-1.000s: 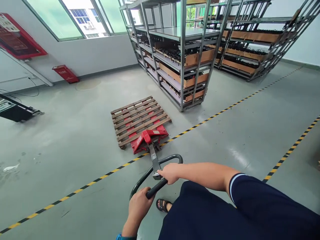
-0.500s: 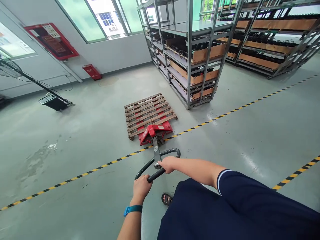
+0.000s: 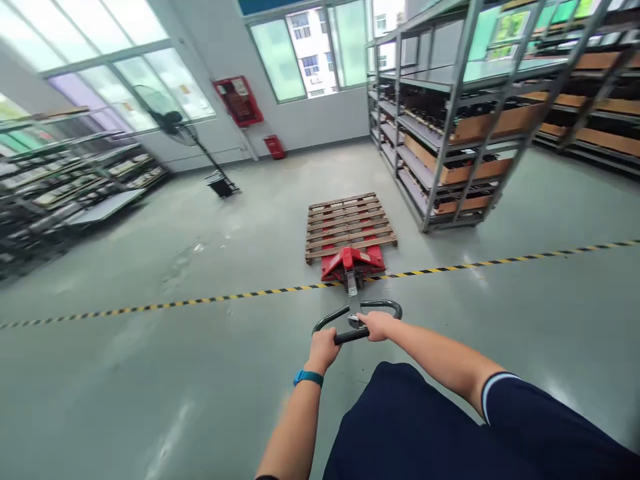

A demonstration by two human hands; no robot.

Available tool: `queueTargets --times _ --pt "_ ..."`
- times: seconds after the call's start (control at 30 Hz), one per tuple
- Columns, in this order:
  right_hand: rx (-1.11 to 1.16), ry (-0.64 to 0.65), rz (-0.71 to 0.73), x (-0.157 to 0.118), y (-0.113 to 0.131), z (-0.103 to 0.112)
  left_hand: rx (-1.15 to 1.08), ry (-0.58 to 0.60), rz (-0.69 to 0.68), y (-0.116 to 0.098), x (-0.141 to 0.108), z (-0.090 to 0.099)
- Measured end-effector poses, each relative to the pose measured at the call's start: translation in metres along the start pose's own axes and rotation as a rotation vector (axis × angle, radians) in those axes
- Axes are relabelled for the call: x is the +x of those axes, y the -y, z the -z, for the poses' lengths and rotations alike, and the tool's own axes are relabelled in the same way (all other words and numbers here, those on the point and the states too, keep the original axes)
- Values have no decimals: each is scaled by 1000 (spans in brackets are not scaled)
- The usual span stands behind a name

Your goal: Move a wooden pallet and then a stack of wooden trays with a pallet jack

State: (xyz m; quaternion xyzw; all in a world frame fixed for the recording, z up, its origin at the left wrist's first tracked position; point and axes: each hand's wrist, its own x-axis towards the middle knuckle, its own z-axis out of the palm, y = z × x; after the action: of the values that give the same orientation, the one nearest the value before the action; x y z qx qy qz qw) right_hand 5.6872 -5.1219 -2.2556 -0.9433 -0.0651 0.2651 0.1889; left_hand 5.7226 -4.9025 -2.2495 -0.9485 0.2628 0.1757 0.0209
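Both my hands grip the dark loop handle (image 3: pixel 353 336) of a red pallet jack (image 3: pixel 349 258). My left hand (image 3: pixel 324 348) is wrapped round the handle's left corner, a blue band on that wrist. Closed on the bar's right part is my right hand (image 3: pixel 381 326), its thumb side by the small lever (image 3: pixel 355 320) at the handle's centre; I cannot tell whether it presses the lever. Beyond the jack's head lies a wooden pallet (image 3: pixel 350 227), with the red forks showing between its slats.
A metal shelf rack (image 3: pixel 440 153) with cardboard trays stands right of the pallet. A floor fan (image 3: pixel 223 185) and a red box (image 3: pixel 275 147) are near the far wall. More racks (image 3: pixel 75 180) line the left. Black-and-yellow tape (image 3: pixel 280 291) crosses the floor under the jack.
My view has swung left, so the jack, pallet and hands appear farther right. The left racks and whole fan have come into sight. Both hands keep their hold on the handle.
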Motion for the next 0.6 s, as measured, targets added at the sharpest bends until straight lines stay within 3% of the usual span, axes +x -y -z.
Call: queueTargets --times 0.2,0.33,0.6 --pt "-83 26 23 -11 10 -27 -137 -27 46 9 -25 -22" --pt "-2 103 67 -25 32 -43 -155 -23 27 22 -54 -29" --pt "93 324 205 -55 73 -48 -94 -67 41 48 -118 -31"
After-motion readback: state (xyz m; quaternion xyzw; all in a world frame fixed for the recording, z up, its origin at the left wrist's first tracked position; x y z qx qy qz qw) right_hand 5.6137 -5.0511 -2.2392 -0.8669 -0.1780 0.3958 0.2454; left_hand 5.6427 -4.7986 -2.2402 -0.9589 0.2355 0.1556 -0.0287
